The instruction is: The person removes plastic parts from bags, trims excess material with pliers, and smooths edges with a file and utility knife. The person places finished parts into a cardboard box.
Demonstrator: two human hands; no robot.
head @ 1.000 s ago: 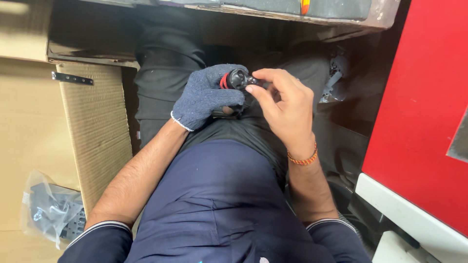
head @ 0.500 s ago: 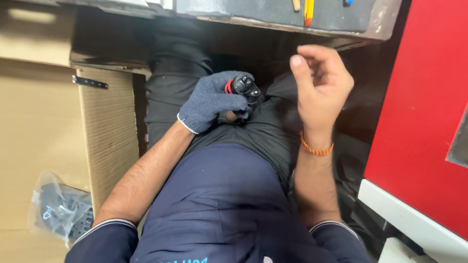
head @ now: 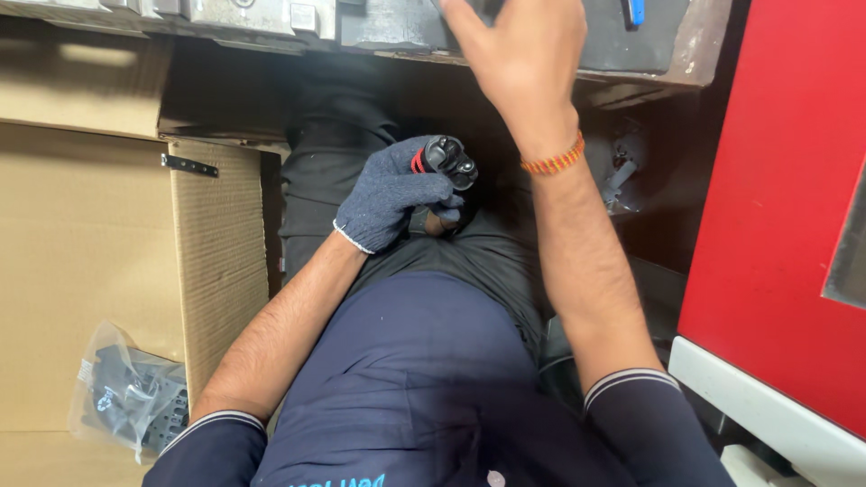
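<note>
My left hand (head: 392, 194), in a dark grey knitted glove, is closed around a small black and red cylindrical part (head: 445, 159) held over my lap. My right hand (head: 523, 54) is bare, with an orange beaded band at the wrist. It is raised away from the part and reaches up to the edge of the dark workbench (head: 631, 54) at the top. Its fingertips are blurred and partly cut off by the frame, and I cannot tell whether they hold anything.
An open cardboard box (head: 99, 271) stands at my left, with a clear plastic bag of black parts (head: 131, 392) lying in it. A red panel with a white lower edge (head: 785, 216) fills the right side. A blue-handled tool (head: 634, 11) lies on the bench.
My right hand has left the black and red part and risen to the bench edge. My left hand has kept hold of the part in about the same place.
</note>
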